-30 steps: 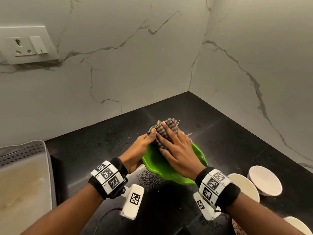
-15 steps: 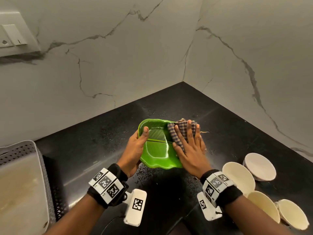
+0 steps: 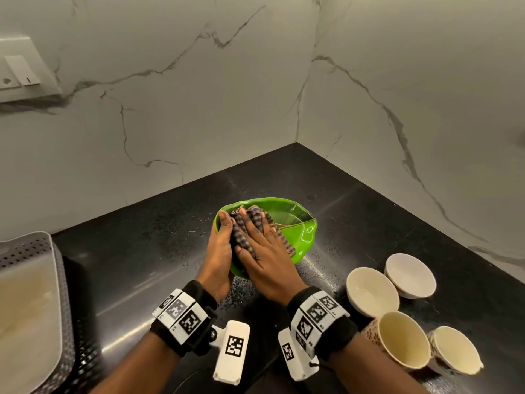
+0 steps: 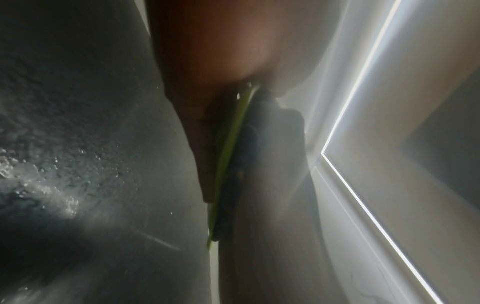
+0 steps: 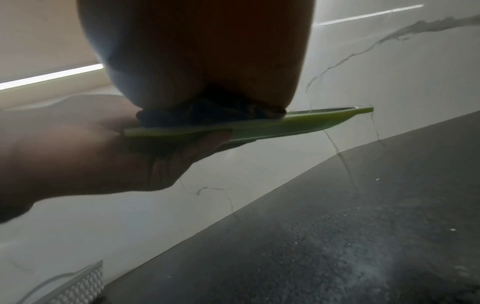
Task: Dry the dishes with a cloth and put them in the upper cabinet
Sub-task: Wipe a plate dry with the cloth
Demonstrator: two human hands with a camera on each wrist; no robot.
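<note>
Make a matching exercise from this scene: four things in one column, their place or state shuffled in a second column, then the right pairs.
Things:
1. green plate
2. checked cloth
3. perforated rack
4. two patterned cups

Places or states:
A. stands at the counter's far left
B. pressed flat under the right hand
C. held off the counter by the left hand
D. near right on the counter, in front of two pale bowls

Pairs: 1-C, 2-B, 3-A, 4-D
</note>
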